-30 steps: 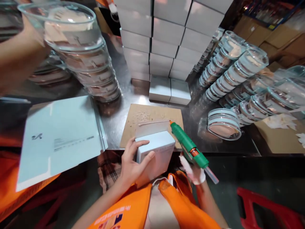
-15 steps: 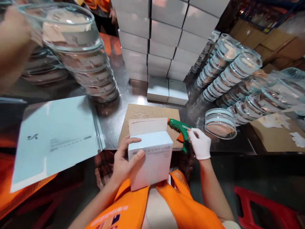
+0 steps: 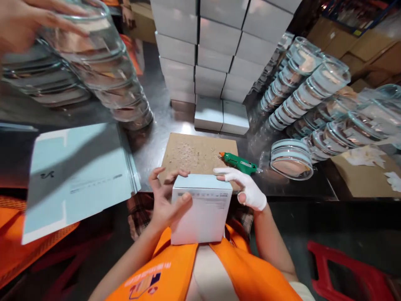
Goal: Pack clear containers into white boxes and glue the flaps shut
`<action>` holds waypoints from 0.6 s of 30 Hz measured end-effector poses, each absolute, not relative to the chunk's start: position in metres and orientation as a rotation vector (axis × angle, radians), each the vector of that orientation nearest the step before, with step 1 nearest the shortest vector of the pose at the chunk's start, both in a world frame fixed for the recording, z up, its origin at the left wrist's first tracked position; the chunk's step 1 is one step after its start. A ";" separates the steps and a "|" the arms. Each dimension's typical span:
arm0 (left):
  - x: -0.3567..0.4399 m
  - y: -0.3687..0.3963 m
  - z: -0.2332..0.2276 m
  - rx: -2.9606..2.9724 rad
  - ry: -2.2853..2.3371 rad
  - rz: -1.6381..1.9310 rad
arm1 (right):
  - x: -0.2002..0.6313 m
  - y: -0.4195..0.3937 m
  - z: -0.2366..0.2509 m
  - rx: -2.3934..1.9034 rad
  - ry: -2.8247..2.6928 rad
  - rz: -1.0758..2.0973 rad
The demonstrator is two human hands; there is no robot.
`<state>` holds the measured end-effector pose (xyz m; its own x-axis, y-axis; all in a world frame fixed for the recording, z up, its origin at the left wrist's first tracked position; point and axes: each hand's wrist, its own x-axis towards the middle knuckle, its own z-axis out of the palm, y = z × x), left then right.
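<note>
Resting against the person's chest, the white carton (image 3: 202, 215) looks light, stiff and crushable, left hand (image 3: 163, 200) fingers spread round its side, gloved right hand (image 3: 246, 190) pressing its lid corner

Layout of bench, seen from the head camera.
A box (image 3: 202, 215) sits nearest the person, between the left hand (image 3: 163, 200) and right hand (image 3: 246, 188). Behind it a cardboard sheet (image 3: 194, 154) lies on the table (image 3: 156, 142), with a glue gun (image 3: 239, 163) at its right edge. Stacked boxes (image 3: 219, 46) stand further back, flat sheets (image 3: 78, 175) left, glass dishes (image 3: 300, 96) right.
</note>
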<state>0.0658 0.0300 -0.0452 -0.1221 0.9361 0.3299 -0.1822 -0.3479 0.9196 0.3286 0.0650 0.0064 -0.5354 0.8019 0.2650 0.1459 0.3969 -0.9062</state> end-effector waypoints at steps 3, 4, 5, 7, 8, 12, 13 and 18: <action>0.061 0.031 -0.040 1.466 0.970 1.613 | 0.323 0.062 0.013 -0.814 -2.126 0.958; 0.060 0.030 -0.038 1.504 0.988 1.601 | 0.319 0.061 0.013 -0.815 -2.156 0.917; 0.059 0.030 -0.036 1.513 1.002 1.594 | 0.316 0.060 0.012 -0.807 -2.174 0.891; 0.060 0.029 -0.033 1.490 1.012 1.588 | 0.312 0.058 0.007 -0.782 -2.173 0.874; 0.061 0.029 -0.032 1.480 1.017 1.581 | 0.312 0.058 0.004 -0.768 -2.166 0.874; 0.067 0.031 -0.035 1.473 1.033 1.535 | 0.317 0.063 -0.014 -0.759 -2.142 0.917; 0.068 0.032 -0.037 1.461 1.050 1.525 | 0.318 0.064 -0.019 -0.793 -2.138 0.917; 0.057 0.040 -0.039 1.390 1.217 1.595 | 0.314 0.050 -0.032 -1.098 -1.970 0.335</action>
<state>0.0570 0.0403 -0.0386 -0.1919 0.9226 0.3346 0.0792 -0.3253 0.9423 0.3136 0.0497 -0.0318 -0.2680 0.7988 0.5386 0.5757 0.5810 -0.5753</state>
